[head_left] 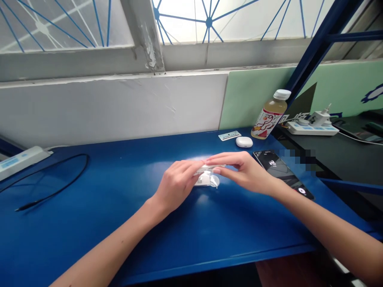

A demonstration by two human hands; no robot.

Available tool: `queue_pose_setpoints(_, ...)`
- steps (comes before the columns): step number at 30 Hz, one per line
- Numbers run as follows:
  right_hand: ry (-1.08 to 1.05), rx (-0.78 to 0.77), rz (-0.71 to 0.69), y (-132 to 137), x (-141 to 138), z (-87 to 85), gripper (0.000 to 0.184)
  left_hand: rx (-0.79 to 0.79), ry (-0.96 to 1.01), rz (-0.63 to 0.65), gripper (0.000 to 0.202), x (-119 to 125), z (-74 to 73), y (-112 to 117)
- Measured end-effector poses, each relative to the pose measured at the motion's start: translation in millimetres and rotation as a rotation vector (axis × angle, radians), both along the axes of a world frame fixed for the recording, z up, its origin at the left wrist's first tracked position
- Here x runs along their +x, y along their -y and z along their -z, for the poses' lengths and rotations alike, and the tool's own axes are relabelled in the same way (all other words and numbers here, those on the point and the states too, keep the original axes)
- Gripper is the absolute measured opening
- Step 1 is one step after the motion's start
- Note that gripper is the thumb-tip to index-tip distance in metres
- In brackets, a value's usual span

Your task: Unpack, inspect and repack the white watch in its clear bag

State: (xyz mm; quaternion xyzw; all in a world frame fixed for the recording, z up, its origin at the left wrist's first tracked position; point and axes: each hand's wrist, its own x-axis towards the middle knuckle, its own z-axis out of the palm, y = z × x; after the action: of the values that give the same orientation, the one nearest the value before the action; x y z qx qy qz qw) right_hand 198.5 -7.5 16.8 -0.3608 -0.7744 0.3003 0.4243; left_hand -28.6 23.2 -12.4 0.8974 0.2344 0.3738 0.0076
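Above the middle of the blue desk, my left hand (178,181) and my right hand (241,169) meet at the fingertips. Between them they pinch a thin, flat white piece (206,169), mostly covered by the fingers; its exact kind cannot be made out. Just below it shows a small white item with shiny clear plastic (207,179), including a rounded transparent part on its right. Whether these two are joined is unclear. To the right of my right hand lies a black phone (281,171) with its screen lit.
A drink bottle (271,114), a white earbud case (244,142) and a card (229,136) stand near the desk's back right. At left are a power strip (25,160) and a black cable (72,181). Another power strip (312,128) lies beyond the blue frame.
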Motion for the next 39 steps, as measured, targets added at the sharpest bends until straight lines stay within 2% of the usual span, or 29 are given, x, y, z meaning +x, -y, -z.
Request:
queue_pose_setpoints(3,0.018,-0.001,0.009,5.8,9.6,7.0,0.023,0.001,-0.028,0.007,0.027,5.0,0.8,4.8)
queue_pose_setpoints(7,0.081,-0.004,0.077,3.7,16.5,11.1,0.023,-0.120,-0.114,-0.020,0.044,0.5,2.2,3.4)
queue_pose_setpoints(11,0.270,0.088,0.083,-0.4,24.7,13.1,0.025,-0.234,-0.306,-0.045,0.060,-9.5,4.2,-5.2)
queue_pose_setpoints(15,0.468,0.060,0.036,-4.1,40.6,8.1,0.027,-0.286,-0.405,-0.016,0.052,-13.8,6.3,-10.5)
queue_pose_setpoints(20,0.546,-0.034,0.018,-7.9,53.3,3.3,0.028,-0.316,-0.391,-0.049,0.051,-12.3,5.2,-9.0)
queue_pose_setpoints(24,0.493,0.039,0.039,-7.2,43.9,10.3,0.026,-0.296,-0.378,-0.054,0.046,-10.6,6.1,-7.2)
queue_pose_setpoints(28,0.434,0.132,0.057,-5.8,30.6,25.3,0.028,-0.268,-0.365,-0.038,0.043,-9.5,8.2,-5.9)
queue_pose_setpoints(32,0.460,0.160,0.047,-6.3,26.5,37.0,0.031,-0.244,-0.347,-0.055,0.043,-9.4,8.7,-6.3)
queue_pose_setpoints(35,0.509,0.158,0.023,-6.8,28.4,37.1,0.032,-0.247,-0.343,-0.072,0.044,-9.5,8.6,-7.2)
queue_pose_setpoints(39,0.583,0.172,0.042,-6.9,35.7,28.0,0.035,-0.254,-0.346,-0.081,0.044,-9.5,8.7,-7.9)
